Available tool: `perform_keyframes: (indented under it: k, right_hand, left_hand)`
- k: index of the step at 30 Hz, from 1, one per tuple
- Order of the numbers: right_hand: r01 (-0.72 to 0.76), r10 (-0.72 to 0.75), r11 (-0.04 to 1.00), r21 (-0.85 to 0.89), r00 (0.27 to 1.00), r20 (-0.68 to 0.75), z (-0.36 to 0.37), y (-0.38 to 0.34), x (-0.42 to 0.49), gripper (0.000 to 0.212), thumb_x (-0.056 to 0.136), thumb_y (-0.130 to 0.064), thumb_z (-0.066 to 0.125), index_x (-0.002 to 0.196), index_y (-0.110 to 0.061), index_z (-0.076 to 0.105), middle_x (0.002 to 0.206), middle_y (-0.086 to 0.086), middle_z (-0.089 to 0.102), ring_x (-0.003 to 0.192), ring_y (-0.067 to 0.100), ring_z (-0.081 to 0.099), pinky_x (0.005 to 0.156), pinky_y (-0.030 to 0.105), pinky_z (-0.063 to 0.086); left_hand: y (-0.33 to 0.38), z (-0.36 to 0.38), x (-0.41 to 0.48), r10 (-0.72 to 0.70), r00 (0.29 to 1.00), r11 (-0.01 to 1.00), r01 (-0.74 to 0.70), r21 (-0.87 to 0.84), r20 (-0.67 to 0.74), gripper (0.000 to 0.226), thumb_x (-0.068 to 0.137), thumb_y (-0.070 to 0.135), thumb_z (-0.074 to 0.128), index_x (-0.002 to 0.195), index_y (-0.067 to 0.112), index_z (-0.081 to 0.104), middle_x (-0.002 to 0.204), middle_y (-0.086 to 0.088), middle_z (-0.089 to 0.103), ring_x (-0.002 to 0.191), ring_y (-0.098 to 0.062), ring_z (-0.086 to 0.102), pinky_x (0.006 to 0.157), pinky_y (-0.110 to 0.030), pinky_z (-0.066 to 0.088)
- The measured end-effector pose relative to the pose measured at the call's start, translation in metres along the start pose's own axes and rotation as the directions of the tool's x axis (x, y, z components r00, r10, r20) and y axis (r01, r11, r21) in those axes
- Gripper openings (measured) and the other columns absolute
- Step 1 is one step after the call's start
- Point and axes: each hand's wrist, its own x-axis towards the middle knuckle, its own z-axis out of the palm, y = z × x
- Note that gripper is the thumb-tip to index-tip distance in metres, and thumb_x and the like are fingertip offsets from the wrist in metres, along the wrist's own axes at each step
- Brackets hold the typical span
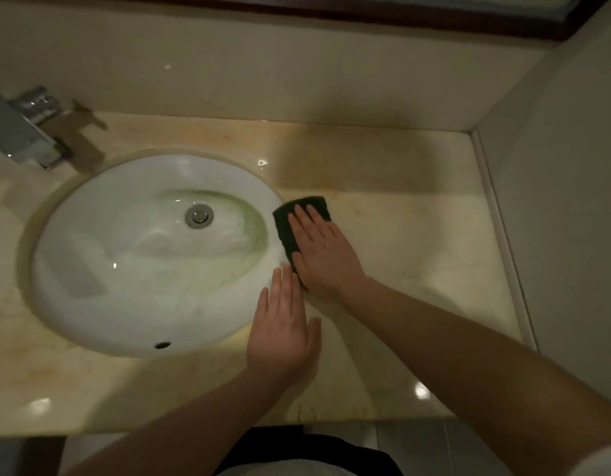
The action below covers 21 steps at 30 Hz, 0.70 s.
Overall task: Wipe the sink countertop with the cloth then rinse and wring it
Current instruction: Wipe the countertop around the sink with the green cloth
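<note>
A dark green cloth [286,214] lies flat on the cream marble countertop [417,235], right at the right rim of the white oval sink [125,269]. My right hand [323,250] presses flat on the cloth, fingers stretched forward, covering most of it. My left hand [283,329] rests flat with fingers together on the sink's right rim, just in front of the cloth, holding nothing. Its fingertips almost touch the right hand's thumb.
A chrome faucet [22,128] stands at the back left. The basin has a metal drain plug [199,216] and greenish residue around it. A wall [555,201] bounds the countertop on the right, a backsplash [262,63] at the rear.
</note>
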Motion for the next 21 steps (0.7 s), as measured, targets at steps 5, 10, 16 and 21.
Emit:
perform_keyframes:
  k: [5,10,16,21]
  right_hand:
    - [-0.061,0.060,0.998,-0.026,0.997,-0.048,-0.014,0.023,0.069,0.062,0.096,-0.032,0.032,0.152,-0.008,0.021,0.160,0.010,0.022,0.148,0.024,0.016,0.118,0.038,0.014]
    - [-0.041,0.041,0.999,0.003,0.998,-0.053,0.002,0.024,0.017,0.065,0.097,-0.034,0.031,0.153,-0.009,0.013,0.162,0.008,0.012,0.150,0.022,0.008,0.120,0.037,0.010]
    - [-0.282,0.283,0.959,0.033,0.958,-0.046,0.011,0.085,-0.106,0.064,0.095,-0.031,0.034,0.152,-0.005,0.018,0.159,0.012,0.016,0.148,0.026,0.017,0.119,0.038,0.014]
    - [-0.665,0.670,0.742,0.087,0.730,-0.135,-0.012,0.179,-0.095,0.060,0.100,-0.026,0.032,0.151,0.000,0.017,0.158,0.018,0.023,0.146,0.030,0.023,0.117,0.044,0.025]
  left_hand:
    - [-0.003,0.002,-0.001,0.030,1.000,0.999,-0.029,0.038,-0.006,0.073,0.091,0.042,0.034,0.150,-0.001,0.023,0.160,-0.018,0.015,0.149,-0.032,0.009,0.117,-0.048,0.017]
    - [0.000,0.000,-0.001,0.006,1.000,0.999,-0.006,0.034,0.002,0.072,0.091,0.040,0.032,0.151,0.002,0.020,0.161,-0.016,0.012,0.150,-0.030,0.007,0.118,-0.049,0.021]
    - [0.019,-0.009,0.049,-0.077,0.994,0.992,0.069,-0.103,-0.078,0.068,0.096,0.038,0.027,0.152,0.002,0.014,0.161,-0.015,0.012,0.150,-0.026,0.007,0.120,-0.046,0.018]
    - [0.035,-0.015,0.111,-0.202,0.977,0.977,0.196,-0.081,-0.071,0.076,0.092,0.041,0.025,0.152,-0.002,0.004,0.161,-0.019,0.001,0.150,-0.030,0.003,0.120,-0.044,0.017]
